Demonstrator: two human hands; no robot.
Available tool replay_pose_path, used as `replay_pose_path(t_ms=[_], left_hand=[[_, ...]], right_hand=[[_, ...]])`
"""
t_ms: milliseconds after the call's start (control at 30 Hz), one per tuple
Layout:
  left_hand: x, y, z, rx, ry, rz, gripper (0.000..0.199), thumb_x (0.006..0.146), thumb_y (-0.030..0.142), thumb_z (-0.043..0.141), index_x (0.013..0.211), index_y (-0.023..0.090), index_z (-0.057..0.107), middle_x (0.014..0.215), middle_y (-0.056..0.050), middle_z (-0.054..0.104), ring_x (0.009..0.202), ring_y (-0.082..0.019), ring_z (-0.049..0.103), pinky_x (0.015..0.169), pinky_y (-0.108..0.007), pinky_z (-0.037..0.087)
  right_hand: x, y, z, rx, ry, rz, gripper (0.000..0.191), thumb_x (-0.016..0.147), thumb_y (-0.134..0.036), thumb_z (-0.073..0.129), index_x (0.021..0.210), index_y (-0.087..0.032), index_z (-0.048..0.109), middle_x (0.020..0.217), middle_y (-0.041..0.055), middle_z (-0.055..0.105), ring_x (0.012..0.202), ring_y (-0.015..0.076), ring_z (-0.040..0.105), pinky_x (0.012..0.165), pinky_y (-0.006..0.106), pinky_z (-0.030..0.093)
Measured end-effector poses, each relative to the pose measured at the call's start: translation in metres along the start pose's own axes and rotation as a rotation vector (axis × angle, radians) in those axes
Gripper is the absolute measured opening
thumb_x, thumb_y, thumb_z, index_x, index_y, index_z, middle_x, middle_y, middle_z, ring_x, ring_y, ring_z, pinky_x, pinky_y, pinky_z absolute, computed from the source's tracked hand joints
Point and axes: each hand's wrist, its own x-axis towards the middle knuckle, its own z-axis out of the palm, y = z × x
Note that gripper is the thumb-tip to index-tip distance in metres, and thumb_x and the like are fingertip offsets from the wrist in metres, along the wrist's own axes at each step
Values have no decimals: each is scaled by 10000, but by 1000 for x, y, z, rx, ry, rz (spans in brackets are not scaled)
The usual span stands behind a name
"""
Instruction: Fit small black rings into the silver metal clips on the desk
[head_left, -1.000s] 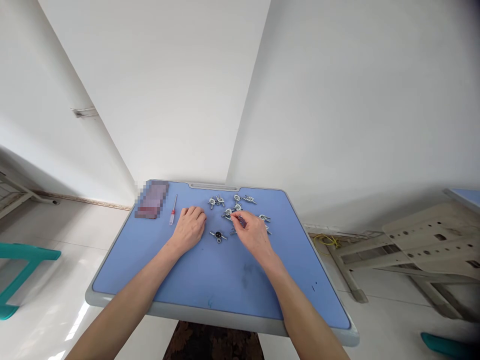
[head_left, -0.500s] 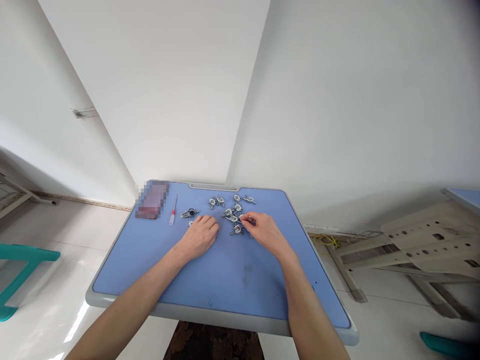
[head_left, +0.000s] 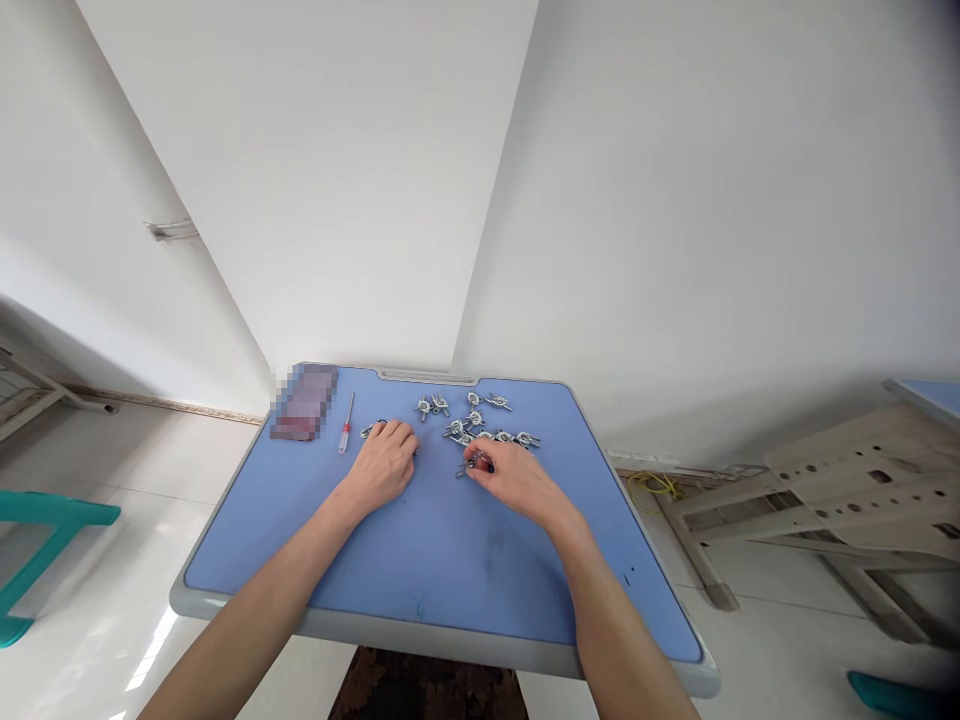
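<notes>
Several small silvery metal parts [head_left: 454,428] lie in a loose cluster on the blue tabletop [head_left: 450,560], with a few more near its back edge. At the cluster's front, my right hand [head_left: 517,480] pinches one small metal part [head_left: 463,469] between thumb and fingertips. My left hand [head_left: 384,462] rests palm down to the left with its fingers curled together, over a metal piece [head_left: 366,432] that shows only at its edge. What those fingers hold, if anything, is hidden. A screwdriver [head_left: 345,437] with a clear and red handle lies farther left.
A pixelated, reddish flat object [head_left: 306,402] lies at the table's back left corner. White walls stand behind the table. Green stool parts [head_left: 52,508] show at left, and a beige metal desk frame [head_left: 840,480] with a yellow cable [head_left: 654,482] near it at right.
My left hand has moved left, over the metal piece beside the screwdriver. My right hand has come slightly nearer with a metal part, and more parts show behind it.
</notes>
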Motion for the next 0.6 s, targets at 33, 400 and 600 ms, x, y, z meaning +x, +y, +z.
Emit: replay_pose_path(t_ms=[33,400,600], left_hand=[[0,1,-3,-20,18,-7,182,808,89,428,908,176,552,940,-92,563,878,-244,491,752,-386,364],[-2,25,-12,-198,-17,72,257,841,415,561,932,175,547,907,-70,594,833,-227,499,782,-384,350],[-1,27,4,-132,-35,48,345,822,502,595,875,166,534,832,-50,580,800,-220,498,734,-366,346]], right_hand=[[0,-2,3,-3,3,-8,131,742,-159,551,815,-233,631,650,-22,605,563,137,534,532,238,349],[0,-17,3,362,50,25,210,867,-373,433,863,-216,574,788,1,601,608,129,494,556,250,400],[5,-12,-2,779,94,109,267,850,-421,443,819,-188,570,690,-8,548,493,94,432,475,235,377]])
